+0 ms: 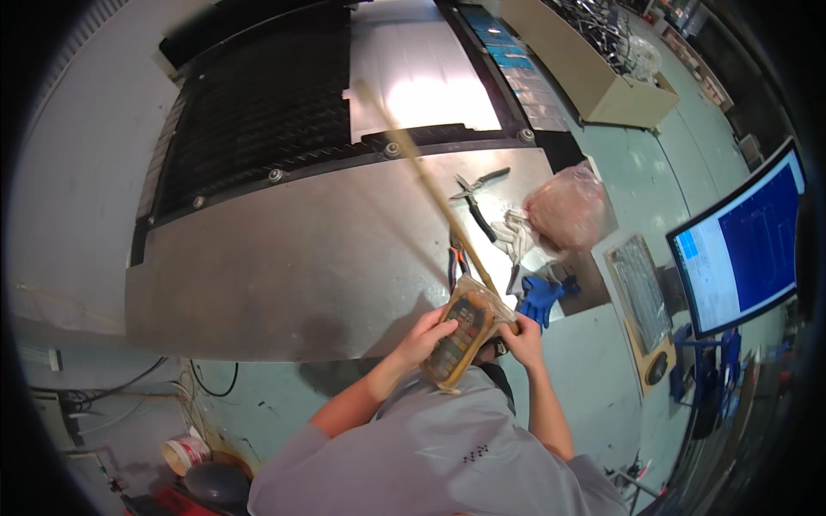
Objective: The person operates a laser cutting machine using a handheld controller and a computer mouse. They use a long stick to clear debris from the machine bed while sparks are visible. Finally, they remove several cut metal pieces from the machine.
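Observation:
A yellow handheld remote control (451, 354) with rows of buttons, wrapped in a clear plastic cover, is held in front of my body. My left hand (422, 337) grips its left side, thumb over the buttons. My right hand (525, 346) is closed around the lower end of a long thin wooden stick (434, 191) at the cover's upper right corner. The stick slants up and away to the left over the metal table plate (284, 267). Beyond the remote lie orange-and-black handled pliers (455, 262), and a blue glove (540, 298) rests near my right hand.
Farther back are open cutters (476, 202), a pale cloth glove (514, 234) and a pinkish plastic bag (568, 206). A bright metal sheet (417, 60) lies on the black machine bed. To the right stand a covered keyboard (639, 288), a mouse (657, 368) and a monitor (744, 245).

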`<state>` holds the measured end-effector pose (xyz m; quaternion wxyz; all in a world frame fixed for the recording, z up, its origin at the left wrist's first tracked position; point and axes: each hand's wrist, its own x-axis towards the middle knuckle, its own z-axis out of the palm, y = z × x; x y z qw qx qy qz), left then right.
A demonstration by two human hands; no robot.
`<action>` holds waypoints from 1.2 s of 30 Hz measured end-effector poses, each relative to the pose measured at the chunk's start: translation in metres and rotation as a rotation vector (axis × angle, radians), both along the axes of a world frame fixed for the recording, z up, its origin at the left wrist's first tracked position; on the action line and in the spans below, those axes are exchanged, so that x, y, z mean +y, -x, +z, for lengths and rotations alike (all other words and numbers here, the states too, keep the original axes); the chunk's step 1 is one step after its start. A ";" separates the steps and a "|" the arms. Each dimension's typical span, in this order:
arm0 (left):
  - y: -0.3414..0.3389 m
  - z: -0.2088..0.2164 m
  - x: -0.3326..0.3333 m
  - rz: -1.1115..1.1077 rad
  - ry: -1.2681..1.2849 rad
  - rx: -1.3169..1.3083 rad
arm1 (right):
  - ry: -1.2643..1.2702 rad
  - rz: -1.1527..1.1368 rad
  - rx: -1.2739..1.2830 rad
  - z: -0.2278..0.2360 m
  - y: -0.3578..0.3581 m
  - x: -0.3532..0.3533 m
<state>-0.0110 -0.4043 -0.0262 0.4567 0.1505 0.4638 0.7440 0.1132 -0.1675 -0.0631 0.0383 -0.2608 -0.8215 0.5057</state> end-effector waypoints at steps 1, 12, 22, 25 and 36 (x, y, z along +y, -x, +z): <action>-0.002 0.001 0.008 -0.051 0.013 0.037 | -0.003 -0.069 -0.007 0.001 -0.018 0.007; -0.067 0.042 0.148 -0.567 -0.018 0.136 | 0.064 -0.804 0.486 -0.001 -0.205 0.026; -0.307 0.047 0.330 -0.988 0.058 0.035 | 0.152 -1.314 0.671 -0.052 -0.432 0.058; -0.368 0.054 0.372 -0.928 0.094 0.020 | 0.126 -1.420 0.620 -0.060 -0.494 0.076; -0.413 0.048 0.512 -0.236 0.082 0.142 | -0.112 -1.327 0.104 -0.062 -0.567 0.276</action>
